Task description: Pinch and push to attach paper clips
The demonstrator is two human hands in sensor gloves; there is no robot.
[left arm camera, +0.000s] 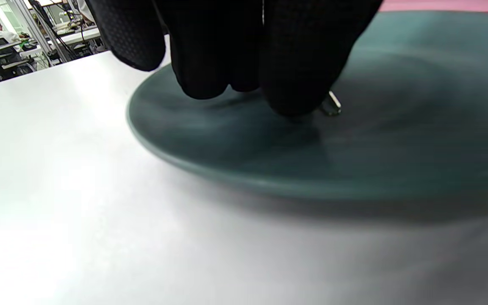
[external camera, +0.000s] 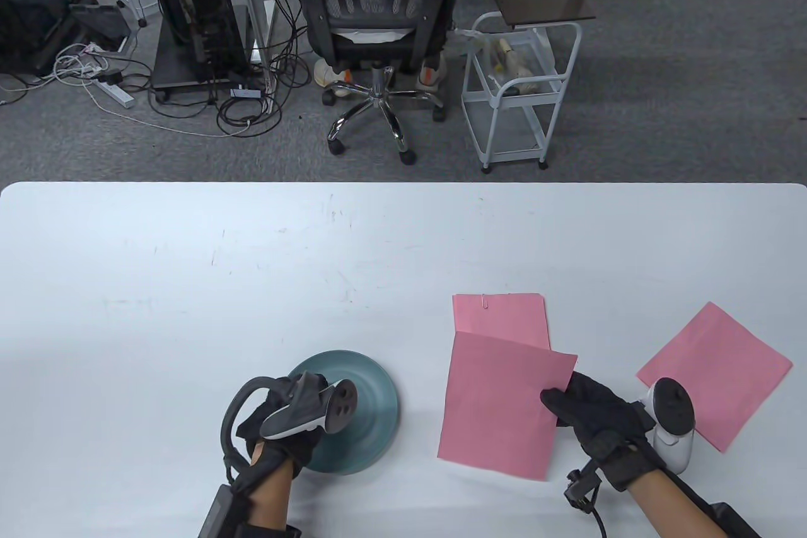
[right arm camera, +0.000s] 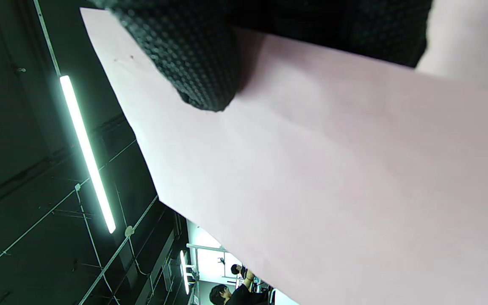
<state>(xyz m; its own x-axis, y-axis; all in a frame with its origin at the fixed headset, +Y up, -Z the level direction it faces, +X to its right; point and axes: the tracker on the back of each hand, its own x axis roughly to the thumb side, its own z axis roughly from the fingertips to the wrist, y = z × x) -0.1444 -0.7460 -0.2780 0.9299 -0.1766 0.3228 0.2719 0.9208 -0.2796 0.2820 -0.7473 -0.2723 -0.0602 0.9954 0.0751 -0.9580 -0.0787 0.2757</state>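
Note:
My left hand hovers over a teal plate at the table's front. In the left wrist view its bunched fingertips press down on the plate and pinch a small metal paper clip that pokes out beside them. My right hand grips the right edge of a pink sheet and holds it lifted; the right wrist view shows a finger under the sheet. Another pink sheet lies behind it with a clip on its top edge.
A third pink sheet lies at the right, next to my right hand. The white table stretches bare behind the plate. An office chair and a white cart stand beyond the far edge.

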